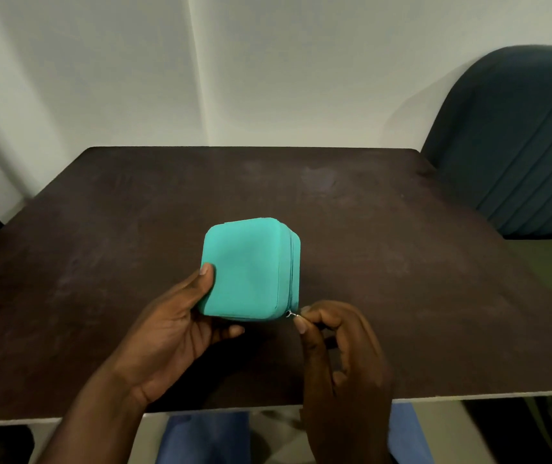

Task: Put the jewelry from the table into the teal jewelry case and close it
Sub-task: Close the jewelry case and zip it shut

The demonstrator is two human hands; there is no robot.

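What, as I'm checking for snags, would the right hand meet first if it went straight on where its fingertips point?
Probably the near right corner of the teal jewelry case, just beyond the zipper pull the right hand pinches.

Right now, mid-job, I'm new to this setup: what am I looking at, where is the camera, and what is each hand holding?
There is no machine here: a person works with two bare hands. The single picture comes from a camera worn on the person's head, looking forward and down. The left hand grips the teal jewelry case, thumb on its top face and fingers underneath. The right hand pinches the small metal zipper pull at the case's near right corner. The lid is down, and the zipper along the right side looks shut. Below lies a dark brown table; a dark blue chair stands at its far right. Whether the case touches the table I cannot tell.
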